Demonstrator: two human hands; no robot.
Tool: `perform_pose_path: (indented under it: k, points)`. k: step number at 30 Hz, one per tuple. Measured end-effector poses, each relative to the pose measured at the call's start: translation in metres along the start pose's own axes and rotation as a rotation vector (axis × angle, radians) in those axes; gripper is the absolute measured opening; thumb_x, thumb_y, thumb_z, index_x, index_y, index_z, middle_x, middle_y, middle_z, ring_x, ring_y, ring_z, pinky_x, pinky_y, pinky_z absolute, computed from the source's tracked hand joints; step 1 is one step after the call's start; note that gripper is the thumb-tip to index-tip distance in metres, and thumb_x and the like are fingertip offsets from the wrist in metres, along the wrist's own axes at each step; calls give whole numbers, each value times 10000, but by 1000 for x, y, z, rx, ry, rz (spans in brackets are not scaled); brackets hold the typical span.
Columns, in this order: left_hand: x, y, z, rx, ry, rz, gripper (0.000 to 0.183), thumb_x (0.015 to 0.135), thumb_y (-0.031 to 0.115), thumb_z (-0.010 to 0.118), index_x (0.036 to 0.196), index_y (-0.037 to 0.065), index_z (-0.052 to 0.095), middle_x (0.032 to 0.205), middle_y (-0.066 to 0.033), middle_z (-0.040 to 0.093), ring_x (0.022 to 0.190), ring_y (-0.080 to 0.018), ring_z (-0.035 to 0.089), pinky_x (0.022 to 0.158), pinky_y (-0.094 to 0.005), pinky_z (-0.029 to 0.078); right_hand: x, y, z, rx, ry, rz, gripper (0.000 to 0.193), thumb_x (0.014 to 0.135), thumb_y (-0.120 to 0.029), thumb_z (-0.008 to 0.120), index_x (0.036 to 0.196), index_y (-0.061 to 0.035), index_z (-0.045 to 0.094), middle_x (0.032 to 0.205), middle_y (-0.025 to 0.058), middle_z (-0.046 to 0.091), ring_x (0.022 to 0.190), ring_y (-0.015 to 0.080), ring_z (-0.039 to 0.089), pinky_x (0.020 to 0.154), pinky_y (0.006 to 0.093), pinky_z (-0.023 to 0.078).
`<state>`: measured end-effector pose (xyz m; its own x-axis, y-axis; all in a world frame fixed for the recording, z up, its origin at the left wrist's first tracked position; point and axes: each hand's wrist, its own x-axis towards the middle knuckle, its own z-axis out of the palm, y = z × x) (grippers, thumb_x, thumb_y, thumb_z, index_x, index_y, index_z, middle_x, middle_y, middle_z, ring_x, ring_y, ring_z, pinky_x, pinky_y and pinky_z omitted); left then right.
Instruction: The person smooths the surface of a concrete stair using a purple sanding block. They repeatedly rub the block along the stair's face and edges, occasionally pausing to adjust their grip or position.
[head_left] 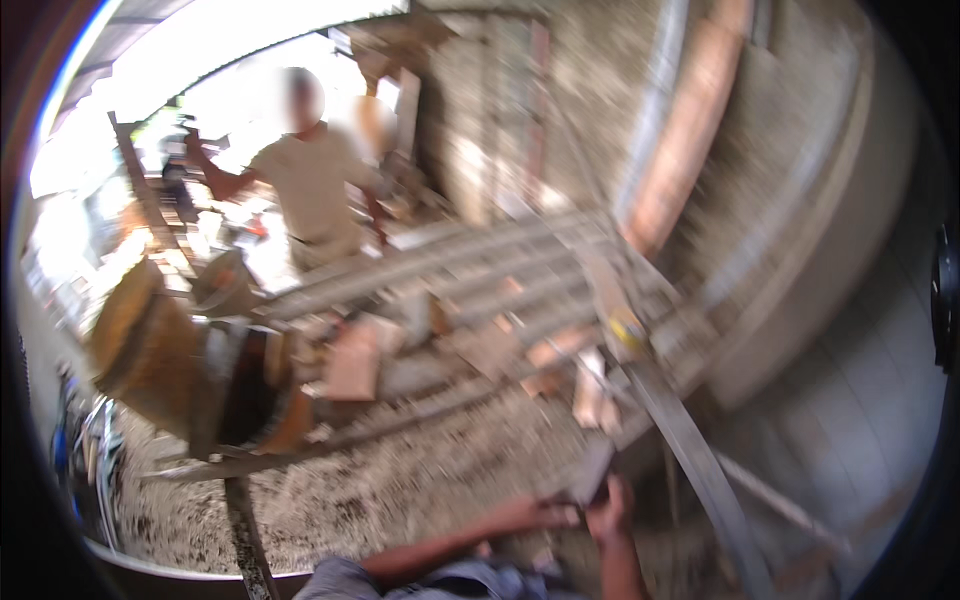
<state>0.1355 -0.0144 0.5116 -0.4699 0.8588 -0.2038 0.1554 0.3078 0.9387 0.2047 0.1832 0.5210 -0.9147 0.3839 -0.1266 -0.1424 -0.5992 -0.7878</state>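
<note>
The picture is smeared by motion. My right hand [612, 512] is closed around the lower end of a dark grey flat block [592, 470], thumb upward, near the front edge of a slatted wooden platform. Just left of it, my left hand [542, 514] reaches to the block's lower edge; its fingers are too blurred to tell if they grip or only touch. What the block is made of does not show. Beyond the block, a pale wooden piece [590, 392] lies on the slatted platform [480, 285].
A long flat bar [685, 430] slopes down along the platform's right side. Reddish flat pieces [355, 362] lie on the slats. Large rusty drums [145, 350] stand at left. Across the platform stands another person [318, 185]. Loose soil [400, 480] covers the ground in front.
</note>
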Motion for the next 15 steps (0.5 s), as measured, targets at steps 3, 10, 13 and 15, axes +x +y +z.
perform_pose_path:
  k: [3, 10, 13, 15]
  points:
    - [-39, 69, -17, -433, 210, 7, 615, 980, 394, 706, 1422, -12, 574, 1283, -142, 694, 1171, -227, 641, 1025, -358, 491, -16, -15, 23, 212, -336, -32, 493, 1055, -286, 532, 1453, -4, 460, 1337, 129, 618, 1220, 254, 621, 1027, 451, 530]
    - [-44, 63, -18, -668, 336, -54, 324, 998, 260, 703, 1195, 6, 743, 1074, -22, 729, 933, -119, 644, 849, -294, 508, -22, -31, 58, -29, -307, -2, 393, 1066, -218, 537, 1382, 15, 508, 1194, 97, 661, 1058, 152, 671, 905, 319, 566]
    - [-49, 56, -22, -426, 423, -57, 279, 995, 232, 705, 1153, 10, 764, 1022, -25, 730, 928, -115, 645, 841, -288, 508, -20, -11, 60, -147, -321, 14, 421, 1046, -244, 596, 1363, 25, 533, 1185, 70, 653, 1025, 110, 646, 889, 279, 541]
    - [-57, 44, -24, -436, 494, 2, 263, 993, 219, 705, 1155, 21, 765, 997, -23, 729, 914, -114, 638, 829, -287, 506, -21, 4, 62, -239, -343, 49, 447, 1030, -261, 631, 1359, 29, 542, 1183, 58, 648, 999, 93, 630, 874, 264, 528]
